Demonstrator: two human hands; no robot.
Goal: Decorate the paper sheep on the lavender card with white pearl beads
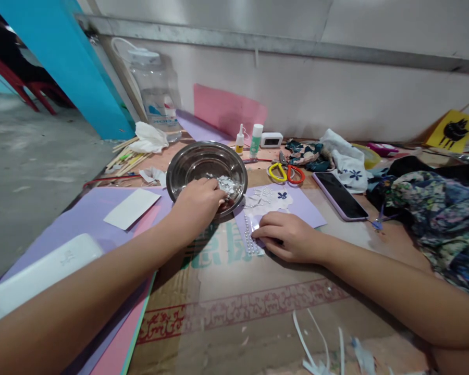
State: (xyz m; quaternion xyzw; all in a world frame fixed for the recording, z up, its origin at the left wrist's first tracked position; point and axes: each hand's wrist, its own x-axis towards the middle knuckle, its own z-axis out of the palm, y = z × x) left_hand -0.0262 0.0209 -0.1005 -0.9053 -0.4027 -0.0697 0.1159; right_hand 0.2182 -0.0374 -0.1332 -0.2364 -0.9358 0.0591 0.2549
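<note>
My left hand [200, 200] reaches over the near rim of a steel bowl [175, 161], its bent fingers closed beside small white, shiny pieces [226, 185]. Its fingertips are partly hidden, so what they pinch cannot be made out. To the right, my right hand [287, 237] rests on the table with fingers stretched out and slightly apart. Their tips touch rows of pearl beads [250, 242] along the near-left edge of a lilac card [310, 208]. On that card lies a white cutout with more pearls and a dark blue fabric flower [282, 196].
Behind the card are scissors [286, 173] with yellow and red handles, a glue stick [256, 140] and a small glue bottle [239, 141]. A phone [341, 197] and heaped fabric [441, 208] lie right. Coloured paper [82, 213] and a white card [132, 208] lie left.
</note>
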